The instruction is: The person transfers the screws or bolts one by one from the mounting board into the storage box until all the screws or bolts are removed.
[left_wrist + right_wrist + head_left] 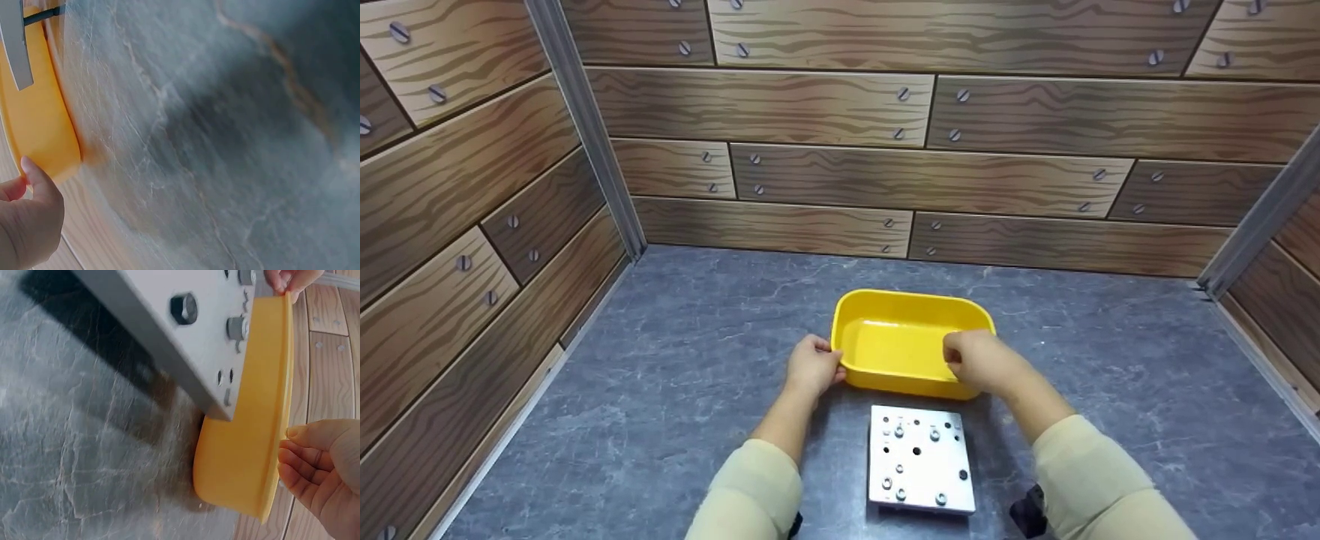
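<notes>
A yellow plastic bin [896, 341] stands on the grey marbled surface, and its bare floor shows. My left hand [814, 365] holds the bin's left rim, thumb on the rim and fingers against the outside. Over the bin's right front part hangs my right hand [979, 360], its fingers curled down. The right wrist view shows the thumb and fingertips of the right hand [323, 464] right at the rim line of the bin [242, 444]. I cannot tell whether anything small is between those fingers. Nearer to me lies a silvery metal plate [919, 469] with holes and several bolts.
Walls with a wood-plank print [825, 109] close off the back and both sides. Metal corner posts [592, 127] stand at the wall joints. The metal plate [169, 343] sits between the right wrist camera and the bin.
</notes>
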